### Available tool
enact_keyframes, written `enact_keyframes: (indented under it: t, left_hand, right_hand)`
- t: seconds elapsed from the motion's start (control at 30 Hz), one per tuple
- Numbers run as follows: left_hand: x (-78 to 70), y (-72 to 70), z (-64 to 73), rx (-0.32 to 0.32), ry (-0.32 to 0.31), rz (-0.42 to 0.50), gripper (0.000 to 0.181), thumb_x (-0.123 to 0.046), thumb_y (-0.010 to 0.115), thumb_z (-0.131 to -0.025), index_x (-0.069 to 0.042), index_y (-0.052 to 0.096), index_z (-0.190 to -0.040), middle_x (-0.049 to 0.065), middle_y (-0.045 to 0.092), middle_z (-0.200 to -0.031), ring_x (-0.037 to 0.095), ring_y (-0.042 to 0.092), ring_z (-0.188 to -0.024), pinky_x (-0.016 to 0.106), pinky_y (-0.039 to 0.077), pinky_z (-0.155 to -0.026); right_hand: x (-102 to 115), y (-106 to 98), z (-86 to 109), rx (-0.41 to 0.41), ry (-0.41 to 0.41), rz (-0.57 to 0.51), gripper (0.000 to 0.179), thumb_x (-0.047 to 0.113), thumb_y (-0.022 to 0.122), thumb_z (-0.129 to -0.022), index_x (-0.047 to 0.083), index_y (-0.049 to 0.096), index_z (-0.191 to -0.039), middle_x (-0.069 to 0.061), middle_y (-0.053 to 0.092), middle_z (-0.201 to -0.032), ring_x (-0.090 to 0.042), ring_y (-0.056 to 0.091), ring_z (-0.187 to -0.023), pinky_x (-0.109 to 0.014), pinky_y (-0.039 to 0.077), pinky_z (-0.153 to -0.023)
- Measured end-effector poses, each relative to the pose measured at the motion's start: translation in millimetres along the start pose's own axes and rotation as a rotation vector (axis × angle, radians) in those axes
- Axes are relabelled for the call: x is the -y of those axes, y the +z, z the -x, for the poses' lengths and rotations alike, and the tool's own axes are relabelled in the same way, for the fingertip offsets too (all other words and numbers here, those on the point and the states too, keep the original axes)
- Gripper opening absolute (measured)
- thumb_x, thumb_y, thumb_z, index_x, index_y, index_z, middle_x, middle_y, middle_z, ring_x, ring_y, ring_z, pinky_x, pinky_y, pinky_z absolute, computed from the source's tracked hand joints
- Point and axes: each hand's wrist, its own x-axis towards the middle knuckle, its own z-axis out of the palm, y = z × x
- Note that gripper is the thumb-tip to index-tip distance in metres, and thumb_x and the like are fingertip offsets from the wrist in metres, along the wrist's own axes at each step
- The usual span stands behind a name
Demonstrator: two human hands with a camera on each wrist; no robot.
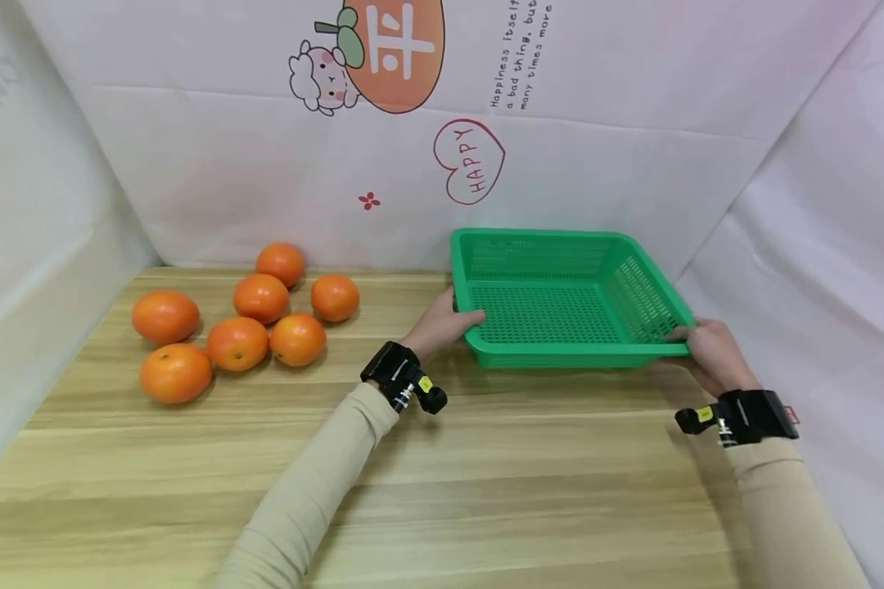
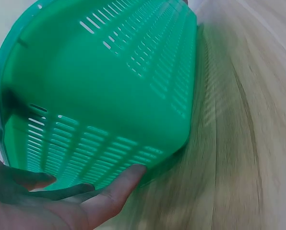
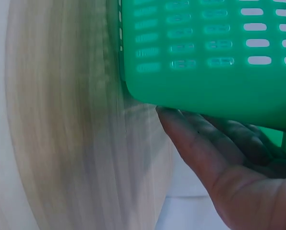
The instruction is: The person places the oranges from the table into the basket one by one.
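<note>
A green plastic basket [image 1: 582, 357] with slotted walls and a mesh bottom is held from both sides at the back right of the table, with nothing inside it. My left hand [image 1: 444, 324] grips its left side, thumb over the rim. In the left wrist view the fingers [image 2: 115, 191] lie along the slotted outer wall. At the front right corner my right hand [image 1: 713, 353] holds the rim, thumb on top. Its other fingers [image 3: 191, 136] reach along the outer wall in the right wrist view. The basket's bottom is close over the wood, with a shadow beside it.
Several oranges [image 1: 238, 343] lie grouped on the left of the wooden table [image 1: 442, 499]. A printed white cloth [image 1: 265, 164] rises behind the table's back edge. White cloth [image 1: 818, 245] also hangs along the right side, near my right hand.
</note>
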Motion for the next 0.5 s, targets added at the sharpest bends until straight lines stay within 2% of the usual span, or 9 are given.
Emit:
enact_keyframes:
  t: [0.07, 0.23, 0.33, 0.43, 0.5]
  left_hand:
    - [0.4, -3.5, 1.6, 0.005, 0.0, 0.006, 0.061, -0.012, 0.056, -0.103, -0.012, 0.033, -0.16, 0.024, 0.052, -0.155, 0.041, 0.06, -0.138, 0.05, 0.052, -0.112]
    - [1.8, -13.1, 5.8, -0.008, -0.023, 0.008, 0.062, -0.014, 0.057, -0.103, -0.013, 0.033, -0.16, 0.024, 0.054, -0.153, 0.041, 0.062, -0.135, 0.051, 0.056, -0.106]
    - [2.2, -18.3, 8.4, -0.019, -0.034, 0.008, 0.061, -0.014, 0.056, -0.103, -0.013, 0.035, -0.16, 0.024, 0.056, -0.152, 0.041, 0.063, -0.133, 0.05, 0.058, -0.103]
    - [1.8, -22.3, 10.8, -0.021, -0.037, 0.011, 0.061, -0.013, 0.056, -0.103, -0.013, 0.035, -0.16, 0.025, 0.056, -0.151, 0.041, 0.064, -0.132, 0.05, 0.059, -0.102]
    - [1.2, -24.4, 12.2, -0.019, -0.042, 0.013, 0.062, -0.012, 0.056, -0.102, -0.013, 0.035, -0.161, 0.025, 0.056, -0.152, 0.041, 0.064, -0.132, 0.051, 0.059, -0.102]
  right_hand:
    - [0, 4, 1.3, -0.005, -0.003, 0.007, 0.055, 0.002, 0.053, -0.105, -0.014, 0.029, -0.152, -0.004, 0.05, -0.12, -0.004, 0.07, -0.09, -0.025, 0.063, -0.08]
    - [0, 13, 1.9, -0.006, -0.022, -0.016, 0.036, 0.002, 0.054, -0.105, -0.006, 0.044, -0.138, 0.002, 0.055, -0.114, -0.005, 0.071, -0.09, -0.026, 0.063, -0.08]
    - [0, 20, 1.5, -0.01, -0.026, -0.009, 0.043, 0.002, 0.053, -0.105, -0.011, 0.04, -0.144, 0.0, 0.055, -0.116, -0.005, 0.071, -0.09, -0.025, 0.063, -0.079]
    - [0, 26, 2.1, -0.019, -0.026, 0.018, 0.06, 0.003, 0.049, -0.106, -0.015, 0.025, -0.158, -0.026, 0.048, -0.139, -0.002, 0.07, -0.09, -0.024, 0.063, -0.079]
    - [0, 30, 2.8, -0.024, -0.029, 0.05, 0.067, 0.003, 0.046, -0.107, -0.014, 0.013, -0.162, -0.04, 0.027, -0.156, 0.001, 0.068, -0.09, -0.022, 0.062, -0.078]
